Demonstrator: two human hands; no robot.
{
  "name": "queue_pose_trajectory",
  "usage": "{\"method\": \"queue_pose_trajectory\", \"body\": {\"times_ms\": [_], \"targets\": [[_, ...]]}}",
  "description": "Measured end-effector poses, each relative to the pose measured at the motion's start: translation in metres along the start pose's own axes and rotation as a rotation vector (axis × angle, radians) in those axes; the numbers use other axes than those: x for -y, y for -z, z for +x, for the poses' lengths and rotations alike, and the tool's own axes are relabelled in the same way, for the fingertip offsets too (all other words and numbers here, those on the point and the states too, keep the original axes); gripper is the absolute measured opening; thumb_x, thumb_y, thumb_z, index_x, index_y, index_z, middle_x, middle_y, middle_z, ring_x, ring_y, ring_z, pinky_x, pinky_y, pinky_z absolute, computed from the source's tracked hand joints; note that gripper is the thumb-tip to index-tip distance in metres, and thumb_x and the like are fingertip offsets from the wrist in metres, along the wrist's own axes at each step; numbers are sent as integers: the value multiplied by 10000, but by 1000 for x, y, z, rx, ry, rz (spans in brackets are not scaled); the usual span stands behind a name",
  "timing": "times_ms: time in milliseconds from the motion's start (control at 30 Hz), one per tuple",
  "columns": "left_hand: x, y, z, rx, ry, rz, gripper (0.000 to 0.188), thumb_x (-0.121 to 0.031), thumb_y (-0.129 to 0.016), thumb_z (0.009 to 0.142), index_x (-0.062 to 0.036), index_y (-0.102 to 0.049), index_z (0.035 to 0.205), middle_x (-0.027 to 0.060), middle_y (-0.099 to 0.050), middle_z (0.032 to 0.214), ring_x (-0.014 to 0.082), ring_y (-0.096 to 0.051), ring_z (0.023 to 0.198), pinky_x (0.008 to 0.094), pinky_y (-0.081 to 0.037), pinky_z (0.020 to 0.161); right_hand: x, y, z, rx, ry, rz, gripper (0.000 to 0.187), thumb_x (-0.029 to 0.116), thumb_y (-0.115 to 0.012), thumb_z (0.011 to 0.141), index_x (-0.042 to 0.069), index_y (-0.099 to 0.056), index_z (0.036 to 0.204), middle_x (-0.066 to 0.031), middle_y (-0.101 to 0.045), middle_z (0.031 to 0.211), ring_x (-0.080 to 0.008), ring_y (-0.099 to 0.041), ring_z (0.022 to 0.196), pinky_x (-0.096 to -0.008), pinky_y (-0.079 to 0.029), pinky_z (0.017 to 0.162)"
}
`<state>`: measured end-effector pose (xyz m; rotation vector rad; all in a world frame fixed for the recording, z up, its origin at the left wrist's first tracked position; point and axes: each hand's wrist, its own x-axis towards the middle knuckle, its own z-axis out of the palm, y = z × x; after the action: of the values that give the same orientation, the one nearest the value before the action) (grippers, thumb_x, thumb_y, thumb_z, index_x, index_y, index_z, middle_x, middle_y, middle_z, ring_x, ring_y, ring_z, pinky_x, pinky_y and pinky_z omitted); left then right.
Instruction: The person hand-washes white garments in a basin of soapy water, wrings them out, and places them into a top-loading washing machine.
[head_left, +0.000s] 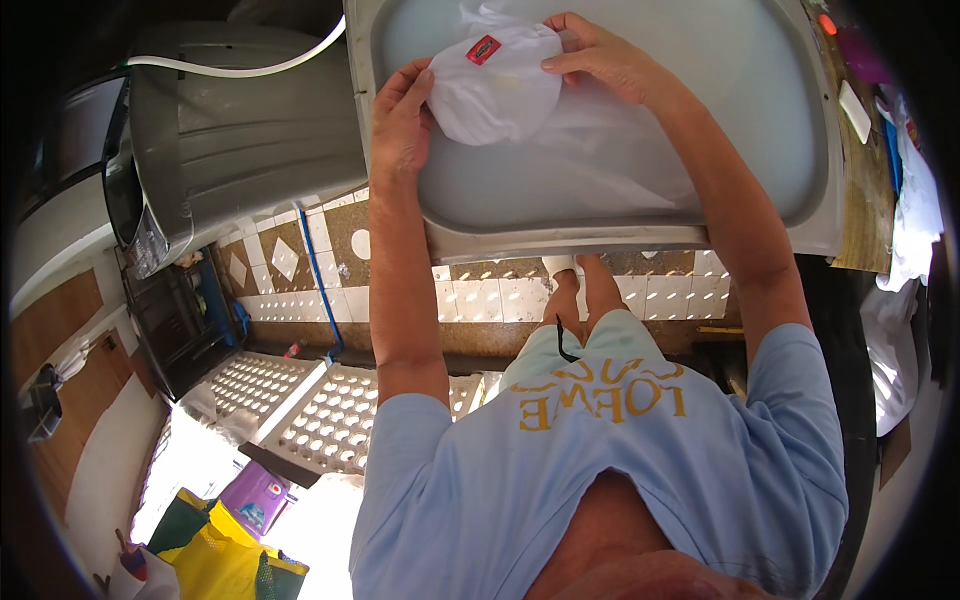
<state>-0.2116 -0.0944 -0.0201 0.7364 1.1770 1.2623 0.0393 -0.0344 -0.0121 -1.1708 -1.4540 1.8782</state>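
Note:
A wet white cloth piece (500, 100) with a small red label is held up near the far left of a wide grey basin (600, 241). Cloudy, pale water fills the basin, and more thin white fabric (620, 165) trails through it below the cloth. My left hand (402, 115) grips the cloth's left edge between thumb and fingers. On the opposite edge, my right hand (600, 58) pinches it the same way. The cloth looks rounded and puffed between them, its label facing up.
To the left of the basin stands a large grey plastic appliance or tub (255, 130), with a white hose (240, 72) over it. A wooden surface (866, 150) with white cloth (912, 225) lies right. Below left are a blue hose (318, 275), a yellow bag (215, 552) and a purple package (252, 497).

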Motion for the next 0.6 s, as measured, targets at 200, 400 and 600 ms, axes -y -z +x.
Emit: {"method": "queue_pose_trajectory", "body": {"times_ms": [200,400,600], "targets": [[11,5,4,-2,-130,171,299,-43,-668,810,39,-574,1081,88,-632,974,153,-602,855,268,-489,800,0,17,8,-1,30,84,254,184,-647,738,62,-560,943,0,-553,841,-100,-466,721,-242,-373,698],[1,2,-4,60,238,339,357,-114,-725,749,30,-582,1043,92,-627,954,156,-599,854,268,-485,781,9,35,2,71,10,-316,155,201,-630,746,84,-539,792,18,-520,756,-94,-467,722,-239,-369,652],[-7,-10,-8,240,13,43,331,-22,-591,755,2,-543,1081,90,-628,992,163,-597,930,277,-472,818,14,5,4,-216,400,-477,336,375,-624,822,70,-616,964,-27,-589,998,-130,-515,865,-282,-434,720]]}}
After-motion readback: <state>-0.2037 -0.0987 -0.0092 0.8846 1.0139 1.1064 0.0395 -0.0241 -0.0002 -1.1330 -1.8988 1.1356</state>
